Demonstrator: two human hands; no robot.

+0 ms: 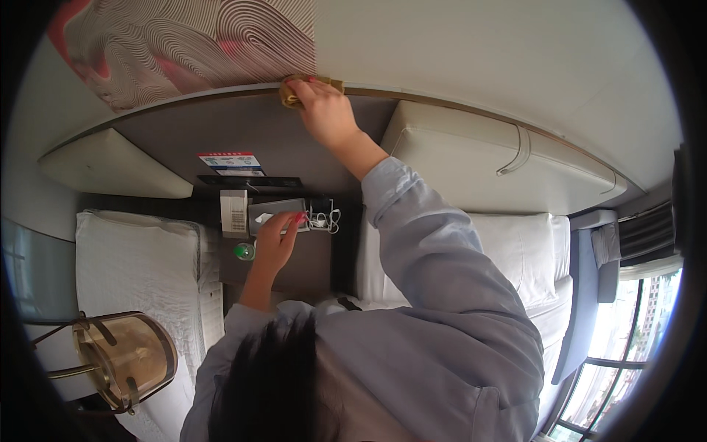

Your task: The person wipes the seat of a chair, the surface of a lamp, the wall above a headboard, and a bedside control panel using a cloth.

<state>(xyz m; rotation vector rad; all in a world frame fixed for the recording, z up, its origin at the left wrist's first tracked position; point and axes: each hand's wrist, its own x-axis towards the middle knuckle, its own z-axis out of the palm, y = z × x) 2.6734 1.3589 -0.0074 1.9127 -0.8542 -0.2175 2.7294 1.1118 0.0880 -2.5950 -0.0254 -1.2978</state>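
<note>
My right hand presses a bunched yellow-brown cloth against the narrow ledge along the top of the headboard panel, just below a wall picture with wavy lines. Lower down, my left hand hovers over or rests on the grey tissue box on the nightstand; whether it touches is unclear, and I see nothing held in it. White coiled cables lie in a holder beside the box. A bottle with a green cap stands near my left wrist.
Beds with white bedding flank the nightstand, the left bed and the right bed. Padded headboard cushions line the wall. A printed card stands behind the nightstand. An amber lamp is at lower left, a window at right.
</note>
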